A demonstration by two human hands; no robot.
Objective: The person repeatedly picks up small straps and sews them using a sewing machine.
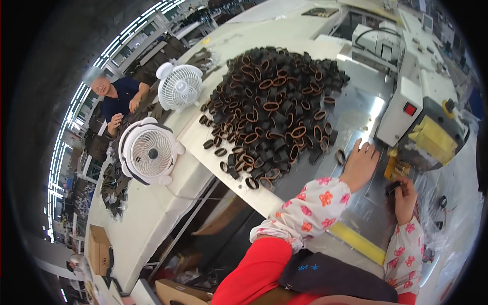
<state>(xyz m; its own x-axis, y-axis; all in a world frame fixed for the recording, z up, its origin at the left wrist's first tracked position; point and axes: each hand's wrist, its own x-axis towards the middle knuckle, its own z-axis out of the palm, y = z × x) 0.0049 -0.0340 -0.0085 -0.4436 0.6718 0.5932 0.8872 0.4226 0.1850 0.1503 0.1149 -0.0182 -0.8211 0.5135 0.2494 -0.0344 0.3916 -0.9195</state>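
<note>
My left hand point(362, 166) lies palm down over the metal work plate, its fingers stretched out and holding nothing. Just beside it, to the left, a single dark oval loop point(340, 157) with a brown inner edge stands on the plate; whether a fingertip touches it I cannot tell. My right hand point(405, 199) pinches a black loop point(392, 188) between thumb and fingers, close to the brass-coloured working part point(403, 168) of a sewing machine point(432, 137). A big heap of similar black loops point(274, 107) covers the table to the left of my hands.
Two white fans point(151, 153) stand on the long table to the left, with a person point(119, 96) seated beyond them. A white control box point(401, 112) with a red switch borders the plate. Yellow tape point(358, 243) runs along the near edge. Clear plastic sheeting point(447, 223) lies at right.
</note>
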